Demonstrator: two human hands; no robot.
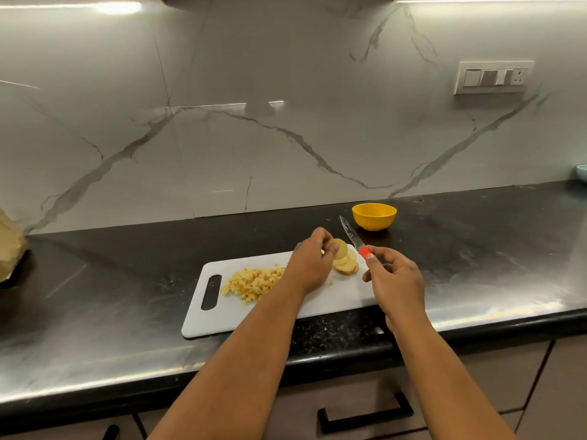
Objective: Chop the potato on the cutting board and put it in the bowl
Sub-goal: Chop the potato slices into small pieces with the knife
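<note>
A white cutting board [251, 308] lies on the black counter. A pile of diced potato [251, 282] sits on its left half. Potato slices [347, 265] lie at the board's far right corner. My left hand [309, 265] pinches a potato piece [339, 247] just above those slices. My right hand [395, 281] holds a knife [352, 236] by its red handle, blade raised and pointing up and away from me, right of the potato. A yellow bowl [374, 215] stands behind the board to the right; I see nothing in it.
The black counter [476, 249] runs wide on both sides, with a marble backsplash behind. A brown bag [9, 246] sits at the far left edge. A pale blue dish [582, 176] shows at the far right. Drawer handles [365, 414] lie below the counter's front edge.
</note>
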